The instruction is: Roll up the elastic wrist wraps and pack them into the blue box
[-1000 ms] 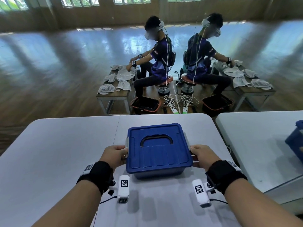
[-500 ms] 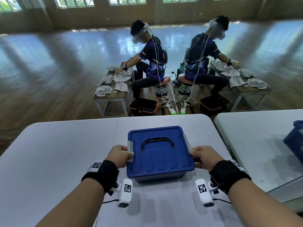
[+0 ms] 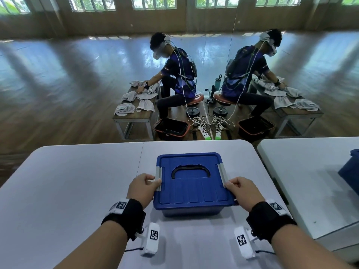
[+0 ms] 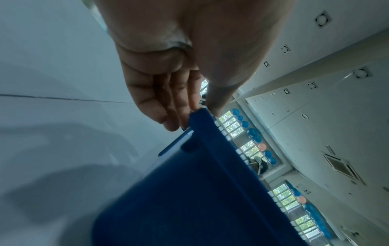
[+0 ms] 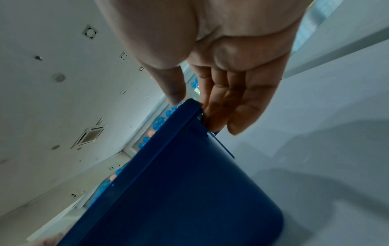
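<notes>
A blue box (image 3: 191, 188) with its lid on and a black handle (image 3: 190, 170) stands on the white table (image 3: 68, 191) in front of me. My left hand (image 3: 143, 186) grips its left rim at the grey latch (image 3: 158, 176), thumb on top and fingers beneath the edge (image 4: 202, 119). On the other side my right hand (image 3: 240, 189) holds the right rim by the other latch (image 3: 222, 174) the same way (image 5: 189, 106). No wrist wraps are visible; the inside of the box is hidden by the lid.
A second white table (image 3: 310, 177) stands to the right, with another blue box (image 3: 349, 171) at the frame's edge. Beyond the table's far edge is a wooden floor and a mirror showing a seated person at a bench with towels.
The box now sits a little closer to me and my thumbs lie over the latches. The head view has tilted slightly; both hands stay at the box's sides.
</notes>
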Demonstrator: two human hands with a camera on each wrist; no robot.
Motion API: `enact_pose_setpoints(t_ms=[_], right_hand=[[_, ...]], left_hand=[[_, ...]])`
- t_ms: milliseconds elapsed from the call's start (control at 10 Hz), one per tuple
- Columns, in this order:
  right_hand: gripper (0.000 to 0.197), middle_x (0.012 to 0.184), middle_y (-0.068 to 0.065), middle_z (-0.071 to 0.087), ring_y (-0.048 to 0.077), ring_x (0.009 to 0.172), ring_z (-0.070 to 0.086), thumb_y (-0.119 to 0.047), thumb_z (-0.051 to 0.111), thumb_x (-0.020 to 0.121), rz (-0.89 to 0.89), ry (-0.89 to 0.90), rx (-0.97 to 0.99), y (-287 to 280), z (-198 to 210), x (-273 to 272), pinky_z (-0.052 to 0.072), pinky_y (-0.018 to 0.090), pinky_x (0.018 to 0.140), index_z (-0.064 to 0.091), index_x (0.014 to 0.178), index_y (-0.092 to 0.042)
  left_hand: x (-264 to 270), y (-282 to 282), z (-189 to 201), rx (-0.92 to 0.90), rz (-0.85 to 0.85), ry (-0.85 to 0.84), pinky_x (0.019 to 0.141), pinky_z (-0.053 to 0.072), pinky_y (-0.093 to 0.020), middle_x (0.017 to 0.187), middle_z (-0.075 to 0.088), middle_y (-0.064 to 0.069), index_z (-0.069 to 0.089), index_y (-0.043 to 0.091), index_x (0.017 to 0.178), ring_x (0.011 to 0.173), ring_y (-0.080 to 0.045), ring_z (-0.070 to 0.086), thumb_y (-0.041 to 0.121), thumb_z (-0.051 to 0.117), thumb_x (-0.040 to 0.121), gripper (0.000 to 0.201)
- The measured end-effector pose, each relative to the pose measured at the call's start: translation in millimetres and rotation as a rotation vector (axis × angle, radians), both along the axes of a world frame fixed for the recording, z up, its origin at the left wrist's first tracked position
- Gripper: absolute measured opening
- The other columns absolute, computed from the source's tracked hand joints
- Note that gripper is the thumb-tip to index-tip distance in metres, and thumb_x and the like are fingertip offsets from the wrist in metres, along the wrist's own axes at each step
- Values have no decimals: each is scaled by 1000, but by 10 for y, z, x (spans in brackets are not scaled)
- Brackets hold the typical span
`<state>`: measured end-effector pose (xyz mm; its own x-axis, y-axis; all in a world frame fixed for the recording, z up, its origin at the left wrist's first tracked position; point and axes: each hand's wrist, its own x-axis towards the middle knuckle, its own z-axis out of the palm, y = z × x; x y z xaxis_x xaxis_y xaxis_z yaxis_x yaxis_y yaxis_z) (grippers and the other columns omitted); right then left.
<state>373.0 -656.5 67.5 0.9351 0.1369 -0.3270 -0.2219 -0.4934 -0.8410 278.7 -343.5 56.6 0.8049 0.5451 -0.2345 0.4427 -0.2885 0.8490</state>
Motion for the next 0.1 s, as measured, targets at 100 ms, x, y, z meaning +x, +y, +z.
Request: enact_pose_setpoints(t_ms=[100], right_hand=[[35,88,20,69,24,65,62,-30,52,101,0,138,77,-197,-113,-215,54,36,56,61,95,3]], left_hand=[[-283,-8,-92,-28,-20,12,56,55,-29,81,74,-3,66,14,91,65,-17,70,27,61,98,16]])
